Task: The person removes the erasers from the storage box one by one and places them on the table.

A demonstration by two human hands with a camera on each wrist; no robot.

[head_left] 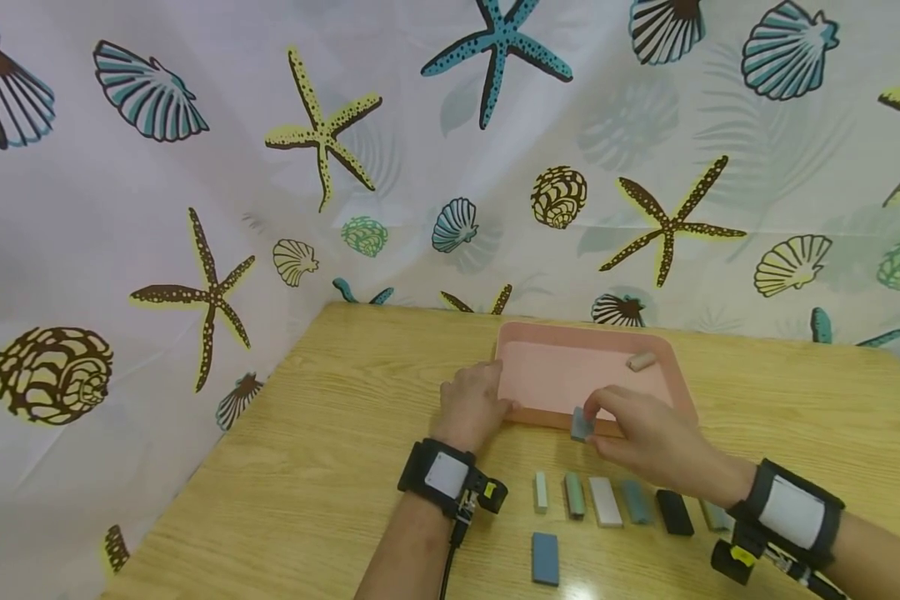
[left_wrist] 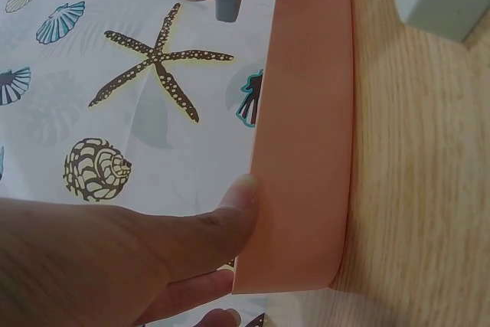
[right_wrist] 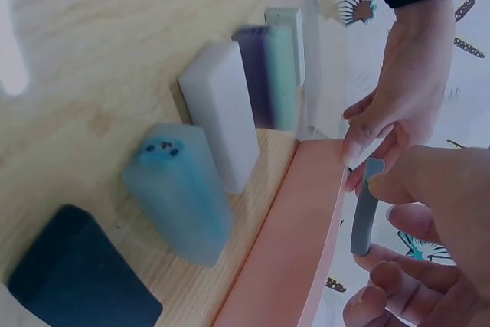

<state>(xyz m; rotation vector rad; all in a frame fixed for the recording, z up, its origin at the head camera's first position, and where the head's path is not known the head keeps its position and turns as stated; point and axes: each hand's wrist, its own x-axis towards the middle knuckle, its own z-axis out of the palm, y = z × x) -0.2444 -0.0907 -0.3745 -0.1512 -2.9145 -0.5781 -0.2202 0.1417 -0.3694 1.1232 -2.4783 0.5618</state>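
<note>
My left hand (head_left: 471, 407) grips the near left corner of a shallow pink tray (head_left: 547, 416), its thumb at the rim in the left wrist view. Between thumb and fingertips, my right hand (head_left: 648, 433) pinches a small flat blue-grey block (right_wrist: 366, 208). The block overlaps the tray's near wall in the head view. Inside the tray, toward the back right, lies a small beige piece (head_left: 642, 361).
In front of the tray runs a row of small blocks: pale green (head_left: 541, 492), green and dark (head_left: 574, 496), white (head_left: 605, 502), teal (head_left: 636, 502), black (head_left: 674, 512) and one partly hidden by the right wrist. A blue block (head_left: 545, 558) lies nearer. A patterned curtain (head_left: 420, 183) hangs behind.
</note>
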